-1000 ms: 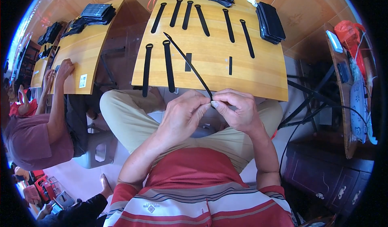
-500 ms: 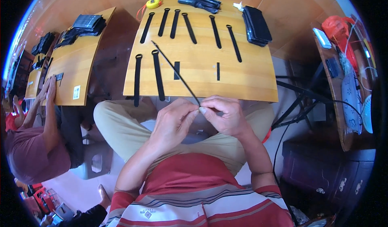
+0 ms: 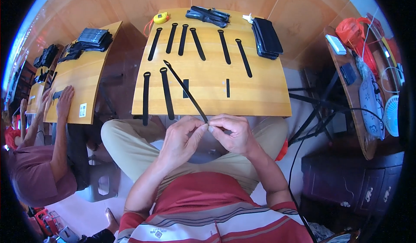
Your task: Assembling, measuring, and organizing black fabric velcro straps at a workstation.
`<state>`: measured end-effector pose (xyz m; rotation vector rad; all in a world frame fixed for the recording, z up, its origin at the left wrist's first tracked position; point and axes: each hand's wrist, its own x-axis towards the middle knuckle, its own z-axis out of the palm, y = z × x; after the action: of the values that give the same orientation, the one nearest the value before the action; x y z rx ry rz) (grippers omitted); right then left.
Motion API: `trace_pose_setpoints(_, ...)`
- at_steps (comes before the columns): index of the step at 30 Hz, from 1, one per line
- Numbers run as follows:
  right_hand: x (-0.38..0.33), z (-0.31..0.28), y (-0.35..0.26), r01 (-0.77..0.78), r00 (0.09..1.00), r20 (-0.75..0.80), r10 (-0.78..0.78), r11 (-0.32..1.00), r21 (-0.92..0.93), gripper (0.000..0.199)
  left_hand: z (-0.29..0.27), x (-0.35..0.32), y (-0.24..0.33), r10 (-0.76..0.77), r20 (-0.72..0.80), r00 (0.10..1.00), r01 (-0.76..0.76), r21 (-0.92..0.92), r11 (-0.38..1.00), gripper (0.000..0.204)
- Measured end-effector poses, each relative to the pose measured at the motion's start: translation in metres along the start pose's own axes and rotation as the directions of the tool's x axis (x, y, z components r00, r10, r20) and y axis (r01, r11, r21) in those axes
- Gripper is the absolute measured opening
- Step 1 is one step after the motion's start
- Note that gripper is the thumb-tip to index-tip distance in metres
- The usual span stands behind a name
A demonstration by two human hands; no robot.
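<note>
1. The left hand point(image 3: 184, 134) was just beyond the near edge of the table point(image 3: 255, 98), its thumb and forefinger pinching the near end of a thin black strap point(image 3: 194, 103).
2. The right hand point(image 3: 232, 132) was just beside it on the right, thumb and forefinger pressed together at that same end; the fingertips of both hands nearly met, and the exact contact was too small to tell.
3. The pinched strap slanted from the fingers toward the far left over the table, an eyelet at its far tip. Whether it touched the wood could not be told.
4. Left of it lay two flat black straps point(image 3: 167, 93), eyelets at the far side, their near ends jutting past the table's near edge.
5. Two short black strips point(image 3: 228, 88) lay apart in the middle, one beside the slanting strap, one farther right.
6. Beyond them, six eyelet straps point(image 3: 221, 46) made a loose row.
7. At the far side were a yellow tape measure point(image 3: 160, 17) on the left, a dark bundle point(image 3: 208, 15), and a black stack point(image 3: 266, 38) on the right.
</note>
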<state>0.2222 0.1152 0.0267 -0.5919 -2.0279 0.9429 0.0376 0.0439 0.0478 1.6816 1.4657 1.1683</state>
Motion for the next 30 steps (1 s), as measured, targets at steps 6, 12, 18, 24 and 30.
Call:
trace_pose_setpoints(6,-0.004,0.007,0.001,-0.090,0.996,-0.013,0.091,0.994,0.059,0.012,0.003,-0.004,-0.007,-0.033,-0.023,0.999,0.032,-0.046,0.998,0.012)
trace_pose_setpoints(12,-0.008,0.015,0.006,-0.170,0.984,-0.012,0.178,0.958,0.229,0.010,0.001,-0.009,-0.009,-0.041,-0.048,0.998,0.039,-0.049,0.998,0.011)
trace_pose_setpoints(18,-0.012,0.021,0.007,-0.265,0.960,0.030,0.277,0.875,0.406,0.019,0.000,-0.018,-0.011,-0.065,-0.007,0.998,0.064,-0.077,0.995,0.011)
trace_pose_setpoints(24,-0.002,0.019,0.011,-0.241,0.969,0.056,0.241,0.869,0.432,0.026,-0.001,-0.023,-0.010,-0.013,0.089,0.996,0.024,-0.124,0.992,0.009)
trace_pose_setpoints(30,0.018,0.018,0.019,-0.337,0.921,0.037,0.388,0.743,0.578,0.019,0.001,-0.028,-0.004,-0.052,0.194,0.980,0.080,-0.137,0.987,0.010)
